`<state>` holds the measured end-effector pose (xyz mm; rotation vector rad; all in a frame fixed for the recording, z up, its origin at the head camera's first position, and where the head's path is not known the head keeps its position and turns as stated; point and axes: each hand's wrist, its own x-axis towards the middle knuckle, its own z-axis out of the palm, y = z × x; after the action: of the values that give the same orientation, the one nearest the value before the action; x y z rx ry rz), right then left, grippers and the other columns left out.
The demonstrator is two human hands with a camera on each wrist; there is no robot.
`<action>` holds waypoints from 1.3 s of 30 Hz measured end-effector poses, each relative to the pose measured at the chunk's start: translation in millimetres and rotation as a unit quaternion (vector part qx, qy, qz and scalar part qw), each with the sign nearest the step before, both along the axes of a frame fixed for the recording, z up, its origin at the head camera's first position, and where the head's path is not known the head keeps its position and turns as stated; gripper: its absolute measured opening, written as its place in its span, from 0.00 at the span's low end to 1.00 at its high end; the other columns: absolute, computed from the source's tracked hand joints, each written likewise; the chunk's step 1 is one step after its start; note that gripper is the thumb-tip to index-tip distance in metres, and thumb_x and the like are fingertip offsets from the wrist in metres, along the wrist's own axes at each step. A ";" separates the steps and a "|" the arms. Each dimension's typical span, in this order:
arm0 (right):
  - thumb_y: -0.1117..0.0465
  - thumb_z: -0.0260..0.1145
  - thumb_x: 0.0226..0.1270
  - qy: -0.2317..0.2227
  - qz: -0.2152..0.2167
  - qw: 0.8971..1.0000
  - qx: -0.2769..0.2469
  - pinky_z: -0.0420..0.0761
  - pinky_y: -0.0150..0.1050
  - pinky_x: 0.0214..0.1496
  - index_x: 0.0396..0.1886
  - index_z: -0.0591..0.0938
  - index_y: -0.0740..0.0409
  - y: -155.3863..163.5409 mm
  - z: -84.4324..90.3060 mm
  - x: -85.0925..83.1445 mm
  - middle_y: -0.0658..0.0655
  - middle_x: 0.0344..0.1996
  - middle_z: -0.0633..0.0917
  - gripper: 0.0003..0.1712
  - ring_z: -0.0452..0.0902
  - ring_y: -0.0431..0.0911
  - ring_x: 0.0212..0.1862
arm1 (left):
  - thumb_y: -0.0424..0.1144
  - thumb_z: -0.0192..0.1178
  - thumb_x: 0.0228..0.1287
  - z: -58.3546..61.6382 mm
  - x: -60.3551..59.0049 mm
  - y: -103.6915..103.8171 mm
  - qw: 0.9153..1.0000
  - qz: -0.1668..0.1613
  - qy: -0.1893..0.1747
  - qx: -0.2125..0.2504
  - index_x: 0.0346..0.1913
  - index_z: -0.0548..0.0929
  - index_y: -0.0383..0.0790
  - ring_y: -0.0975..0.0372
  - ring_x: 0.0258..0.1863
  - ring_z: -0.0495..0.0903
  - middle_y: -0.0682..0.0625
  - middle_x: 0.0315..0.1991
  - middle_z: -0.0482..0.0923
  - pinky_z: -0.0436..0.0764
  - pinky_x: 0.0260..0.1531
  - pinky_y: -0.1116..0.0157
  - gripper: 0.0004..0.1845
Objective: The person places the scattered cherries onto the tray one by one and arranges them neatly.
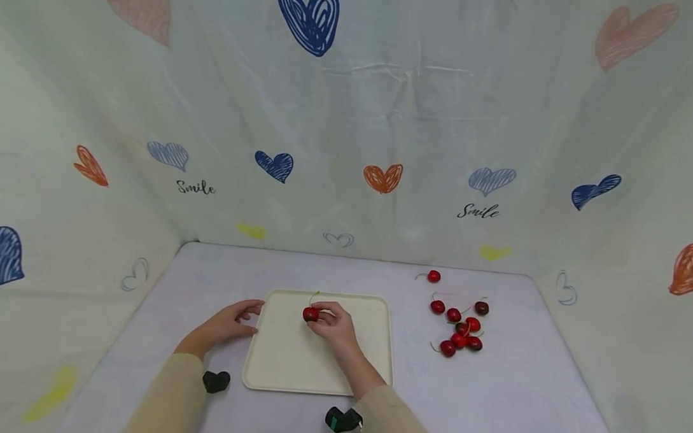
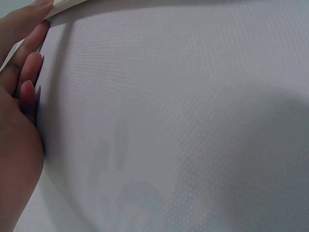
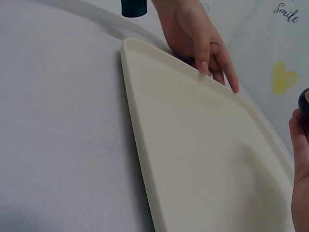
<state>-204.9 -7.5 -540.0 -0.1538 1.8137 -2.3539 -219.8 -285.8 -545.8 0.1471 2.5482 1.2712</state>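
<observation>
Your right hand pinches the first cherry over the far part of the tray, seemingly not yet released, your left hand rests flat-fingered on its left rim, and the other cherries wait at right.

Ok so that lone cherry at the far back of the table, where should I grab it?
Likely pinch the lone cherry by its round body from above. Its thin stem points left and lies flat on the table, so it is harder to catch, and nothing crowds the fruit.
</observation>
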 end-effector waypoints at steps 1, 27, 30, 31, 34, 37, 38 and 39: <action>0.81 0.68 0.52 -0.003 0.002 1.000 0.004 0.79 0.31 0.43 0.49 0.79 0.75 -3.0 -0.6 -1.6 0.61 0.41 0.85 0.21 0.82 0.42 0.41 | 0.34 0.73 0.53 -0.1 -0.5 -0.1 1.000 -0.003 0.002 0.000 0.66 0.72 0.36 0.55 0.47 0.71 0.45 0.53 0.77 0.71 0.47 0.57 0.36; 0.60 0.79 0.51 0.130 -0.072 0.936 0.319 0.68 0.30 0.27 0.43 0.88 0.51 -55.8 -36.9 -27.9 0.44 0.30 0.79 0.16 0.66 0.32 0.25 | 0.37 0.76 0.49 -5.3 1.2 3.4 0.998 -0.064 0.008 0.000 0.67 0.72 0.39 0.49 0.55 0.69 0.44 0.58 0.76 0.65 0.57 0.46 0.40; 0.59 0.79 0.50 0.123 -0.098 0.928 0.338 0.67 0.30 0.25 0.44 0.88 0.49 -56.4 -38.1 -29.2 0.43 0.30 0.80 0.18 0.65 0.31 0.24 | 0.37 0.76 0.49 -6.7 -0.1 5.1 0.998 -0.064 0.007 0.001 0.67 0.72 0.40 0.48 0.55 0.69 0.45 0.57 0.76 0.65 0.57 0.45 0.40; 0.59 0.79 0.50 0.119 -0.104 0.927 0.341 0.67 0.30 0.25 0.44 0.88 0.49 -56.8 -37.7 -29.6 0.43 0.31 0.81 0.19 0.65 0.31 0.24 | 0.37 0.76 0.49 -6.5 -0.6 5.5 0.998 -0.063 0.009 -0.005 0.67 0.72 0.41 0.49 0.55 0.69 0.46 0.56 0.76 0.65 0.57 0.46 0.40; 0.58 0.79 0.50 0.112 -0.115 0.925 0.343 0.67 0.31 0.27 0.45 0.88 0.48 -59.5 -37.8 -31.8 0.43 0.32 0.82 0.19 0.65 0.33 0.25 | 0.37 0.76 0.49 -4.5 -1.7 5.8 0.998 -0.062 0.014 -0.017 0.67 0.72 0.41 0.50 0.54 0.69 0.47 0.54 0.76 0.66 0.57 0.46 0.39; 0.55 0.79 0.51 0.107 -0.112 0.919 0.362 0.70 0.32 0.30 0.44 0.88 0.45 -64.1 -39.7 -33.1 0.41 0.35 0.84 0.18 0.71 0.35 0.29 | 0.37 0.76 0.49 -2.9 -1.6 5.0 0.998 -0.057 0.012 -0.024 0.67 0.72 0.40 0.49 0.55 0.70 0.48 0.52 0.75 0.65 0.59 0.46 0.40; 0.54 0.79 0.51 0.104 -0.112 0.917 0.369 0.73 0.33 0.34 0.44 0.88 0.44 -65.8 -40.2 -33.4 0.41 0.37 0.85 0.18 0.74 0.37 0.32 | 0.36 0.76 0.49 -2.8 -1.7 4.2 0.998 -0.059 0.011 -0.023 0.67 0.71 0.39 0.47 0.56 0.69 0.47 0.53 0.75 0.65 0.60 0.45 0.40; 0.53 0.79 0.51 0.102 -0.111 0.914 0.376 0.75 0.34 0.37 0.43 0.88 0.44 -67.4 -40.6 -33.7 0.41 0.39 0.85 0.17 0.77 0.38 0.35 | 0.36 0.76 0.49 -2.9 -1.5 3.8 0.998 -0.055 0.008 -0.023 0.67 0.71 0.40 0.47 0.58 0.69 0.48 0.53 0.75 0.64 0.60 0.45 0.40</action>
<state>-238.6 -74.9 -580.6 -0.0933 2.8189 -1.6157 -221.3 -282.0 -548.7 0.2851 2.5412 1.1737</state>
